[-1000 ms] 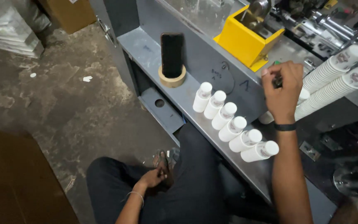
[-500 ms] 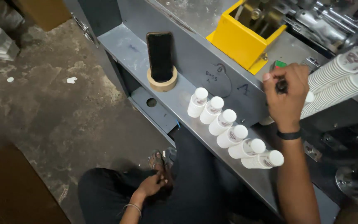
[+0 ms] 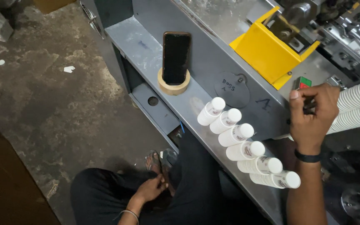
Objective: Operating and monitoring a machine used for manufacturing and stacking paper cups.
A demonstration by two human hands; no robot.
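Observation:
My right hand (image 3: 313, 114) is raised against the grey machine, just below a small green and red switch (image 3: 304, 82). Its fingers are loosely curled and the thumb stands apart. I see nothing in it. A black band (image 3: 308, 157) is on that wrist. Beside the hand, several stacks of white paper cups (image 3: 246, 150) lie in a row on the grey shelf (image 3: 146, 46). My left hand (image 3: 148, 189) rests low on my leg by a sandalled foot, holding nothing.
A dark phone (image 3: 176, 58) stands upright in a roll of tape (image 3: 173, 86) on the shelf. A yellow guard (image 3: 267, 52) sits on the machine above. Long stacks of white cups (image 3: 359, 106) jut in from the right. Stained concrete floor (image 3: 55, 108) lies to the left.
My right hand has drawn back slightly from the switch, so the green and red faces show more. The view has shifted a little. My left hand has stayed on my leg.

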